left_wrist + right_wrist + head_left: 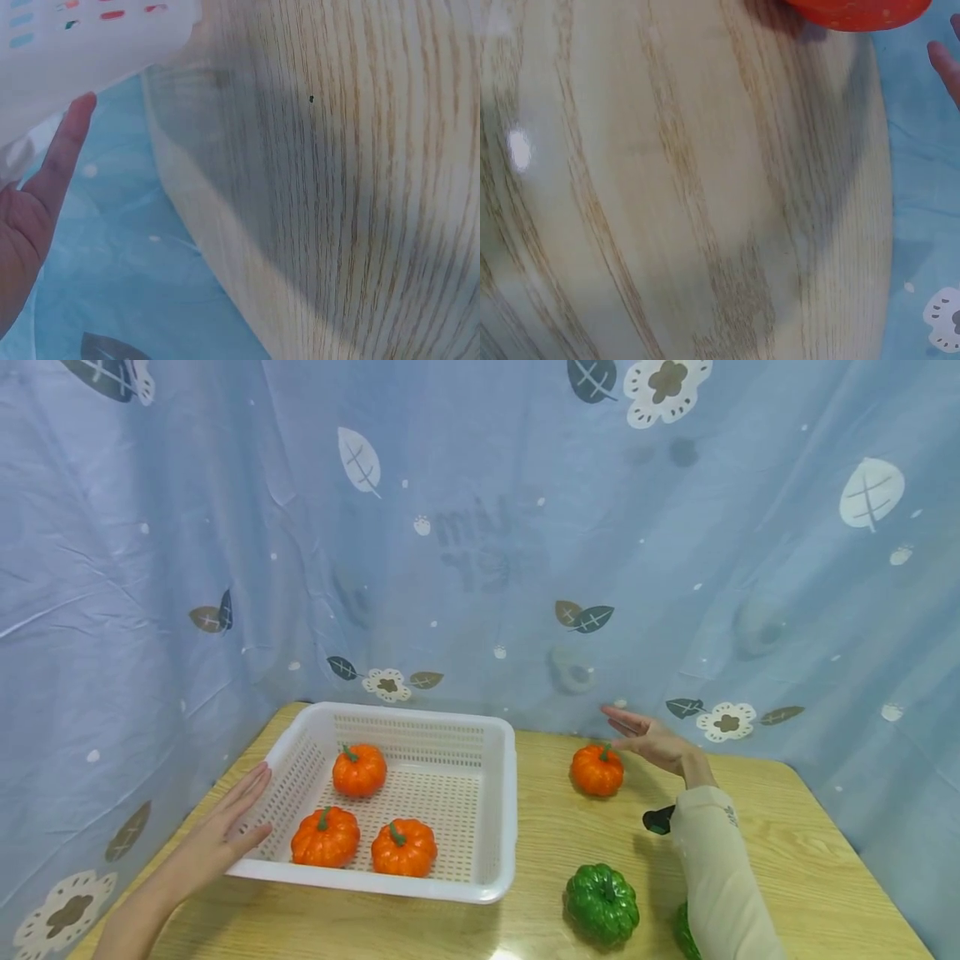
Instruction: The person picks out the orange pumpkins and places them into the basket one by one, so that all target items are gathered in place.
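Observation:
My left hand (225, 831) rests with straight fingers against the left side of a white plastic basket (498, 810). Inside the basket lie three small orange pumpkins, one at the back (360, 770) and two along the front (326, 837). To the right of the basket, another orange pumpkin (597, 770) sits on the wooden table. My right hand (654, 743) is just right of that pumpkin, fingers extended and holding nothing. In the right wrist view, the underside of an orange pumpkin (859, 13) shows at the top, with fingertips (946, 64) to its right.
A green pumpkin (602, 904) stands near the front of the table (810, 868). Another green one (686, 931) is partly hidden by the right sleeve (723, 877). A blue patterned curtain (480, 568) hangs behind and at both sides.

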Tool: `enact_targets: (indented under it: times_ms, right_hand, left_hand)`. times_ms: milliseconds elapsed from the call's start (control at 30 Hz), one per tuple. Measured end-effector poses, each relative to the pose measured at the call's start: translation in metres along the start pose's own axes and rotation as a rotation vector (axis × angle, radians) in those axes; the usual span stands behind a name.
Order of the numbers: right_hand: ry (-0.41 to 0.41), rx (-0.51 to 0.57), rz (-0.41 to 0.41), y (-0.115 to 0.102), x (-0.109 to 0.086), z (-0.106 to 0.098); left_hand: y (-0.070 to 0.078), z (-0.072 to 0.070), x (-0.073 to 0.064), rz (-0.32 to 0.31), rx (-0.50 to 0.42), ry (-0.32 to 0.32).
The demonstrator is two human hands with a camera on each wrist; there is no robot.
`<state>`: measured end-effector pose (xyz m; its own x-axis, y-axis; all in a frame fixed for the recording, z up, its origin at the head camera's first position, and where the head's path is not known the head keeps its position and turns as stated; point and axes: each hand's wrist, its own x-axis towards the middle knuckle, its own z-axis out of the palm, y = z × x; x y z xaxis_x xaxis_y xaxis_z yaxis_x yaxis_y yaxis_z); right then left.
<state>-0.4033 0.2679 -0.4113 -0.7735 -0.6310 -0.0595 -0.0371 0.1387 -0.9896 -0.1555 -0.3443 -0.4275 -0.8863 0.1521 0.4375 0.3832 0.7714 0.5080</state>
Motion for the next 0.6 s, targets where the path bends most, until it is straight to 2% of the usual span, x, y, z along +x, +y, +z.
enact_targets:
  times_ms: [267, 467, 600]
  right_hand:
    - [-0.076, -0.015, 0.008, 0.005, 0.002, -0.001]
    - [-0.129, -0.016, 0.012, 0.011, 0.005, -0.001]
    - [-0.135, -0.027, 0.015, 0.014, 0.008, 0.000]
  left_hand:
    - [0.000, 0.000, 0.000, 0.033, 0.024, 0.015]
    - [0.000, 0.001, 0.000, 0.022, 0.030, 0.013]
    - [0.000, 0.000, -0.001, 0.008, 0.023, 0.008]
